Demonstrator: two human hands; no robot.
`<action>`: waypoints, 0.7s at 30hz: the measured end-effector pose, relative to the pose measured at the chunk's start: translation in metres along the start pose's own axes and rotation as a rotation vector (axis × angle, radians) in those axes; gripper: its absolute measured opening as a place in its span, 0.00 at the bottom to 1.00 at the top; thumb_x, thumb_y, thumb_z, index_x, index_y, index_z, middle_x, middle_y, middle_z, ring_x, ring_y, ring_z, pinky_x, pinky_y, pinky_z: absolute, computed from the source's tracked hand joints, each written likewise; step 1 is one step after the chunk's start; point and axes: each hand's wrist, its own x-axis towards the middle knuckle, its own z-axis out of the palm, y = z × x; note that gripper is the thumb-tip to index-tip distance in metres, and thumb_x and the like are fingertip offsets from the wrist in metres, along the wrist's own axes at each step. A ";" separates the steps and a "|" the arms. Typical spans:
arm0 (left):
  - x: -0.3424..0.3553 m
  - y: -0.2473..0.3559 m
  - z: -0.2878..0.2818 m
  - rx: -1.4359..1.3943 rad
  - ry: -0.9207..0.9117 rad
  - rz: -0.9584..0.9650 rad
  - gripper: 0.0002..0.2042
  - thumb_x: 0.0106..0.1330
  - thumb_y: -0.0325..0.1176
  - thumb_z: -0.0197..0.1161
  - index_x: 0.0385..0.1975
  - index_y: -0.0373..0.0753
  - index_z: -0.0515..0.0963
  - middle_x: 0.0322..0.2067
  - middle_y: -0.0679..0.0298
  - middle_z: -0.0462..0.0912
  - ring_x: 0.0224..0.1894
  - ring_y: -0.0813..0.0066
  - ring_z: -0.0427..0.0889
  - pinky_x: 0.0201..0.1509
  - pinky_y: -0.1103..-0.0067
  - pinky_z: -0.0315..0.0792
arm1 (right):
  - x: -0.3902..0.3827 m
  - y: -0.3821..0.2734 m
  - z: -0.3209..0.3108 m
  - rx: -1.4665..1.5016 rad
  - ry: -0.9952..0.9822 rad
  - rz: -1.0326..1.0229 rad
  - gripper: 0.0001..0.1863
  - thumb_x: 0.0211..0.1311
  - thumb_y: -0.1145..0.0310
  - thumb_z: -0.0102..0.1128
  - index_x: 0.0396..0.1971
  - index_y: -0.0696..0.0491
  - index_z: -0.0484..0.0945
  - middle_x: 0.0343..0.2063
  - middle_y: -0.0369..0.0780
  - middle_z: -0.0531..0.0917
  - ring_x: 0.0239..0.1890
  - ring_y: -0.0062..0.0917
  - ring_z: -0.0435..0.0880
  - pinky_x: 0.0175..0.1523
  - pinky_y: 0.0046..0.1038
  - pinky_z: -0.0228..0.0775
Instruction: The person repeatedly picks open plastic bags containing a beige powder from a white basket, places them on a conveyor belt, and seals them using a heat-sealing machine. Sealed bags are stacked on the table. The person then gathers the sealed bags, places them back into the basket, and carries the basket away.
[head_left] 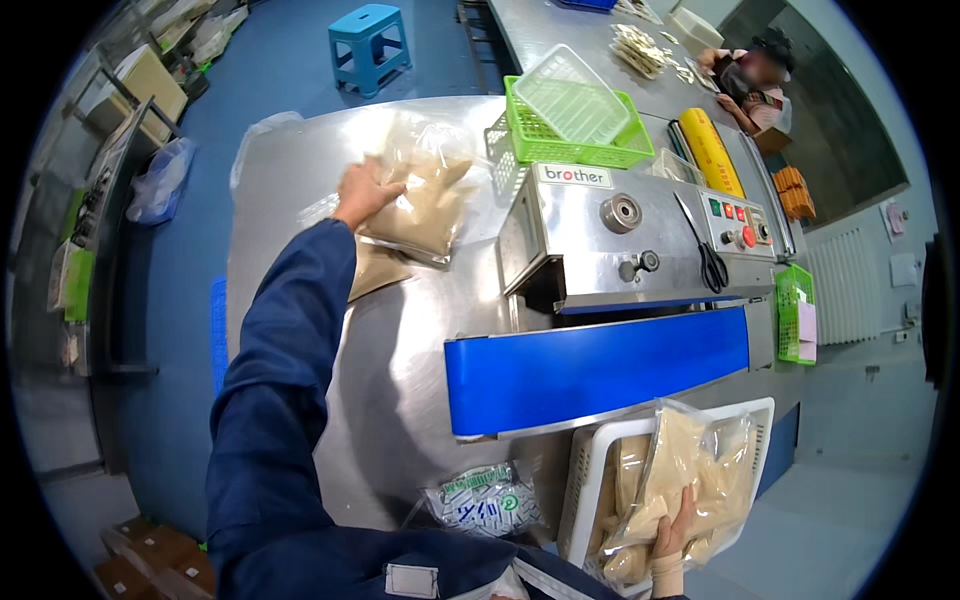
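Note:
My left hand (366, 194) reaches over the left part of the steel table, its thumb and fingers apart against the edge of a clear plastic bag of tan powder (425, 215). Another bag of tan powder (376, 270) lies partly under it. At the lower right, my right hand (676, 524) grips the lower part of a clear bag of pale tan powder (672, 465), fingers lying up its front. This bag leans over a white plastic basket (583, 490) that holds several similar bags.
A steel sealing machine (585, 235) with a blue conveyor belt (600, 365) stands between my hands, black-handled scissors (712, 268) on top. Behind are a green basket (575, 150) and a yellow roll (708, 150). A printed packet (487, 500) lies near me. One person (755, 85) works far right.

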 end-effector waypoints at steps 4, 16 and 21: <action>0.050 -0.074 0.087 -0.267 -0.014 -0.346 0.55 0.33 0.51 0.72 0.59 0.37 0.43 0.53 0.38 0.57 0.55 0.47 0.61 0.55 0.67 0.60 | 0.010 0.001 -0.005 0.001 0.010 0.016 0.38 0.58 0.43 0.35 0.58 0.61 0.53 0.58 0.51 0.57 0.61 0.43 0.53 0.65 0.41 0.33; -0.025 -0.040 0.056 -0.965 -0.448 -0.748 0.20 0.46 0.27 0.67 0.38 0.25 0.72 0.32 0.54 0.78 0.29 0.68 0.79 0.32 0.76 0.73 | 0.006 -0.008 -0.002 0.017 0.018 0.093 0.37 0.59 0.44 0.35 0.58 0.61 0.52 0.58 0.50 0.57 0.62 0.40 0.52 0.65 0.40 0.32; -0.060 -0.054 0.023 -1.139 -0.293 -0.621 0.16 0.51 0.27 0.63 0.39 0.28 0.72 0.34 0.56 0.78 0.31 0.69 0.79 0.33 0.75 0.74 | 0.005 -0.005 -0.001 0.035 0.021 0.087 0.37 0.58 0.45 0.36 0.58 0.61 0.52 0.59 0.50 0.56 0.62 0.40 0.52 0.65 0.40 0.30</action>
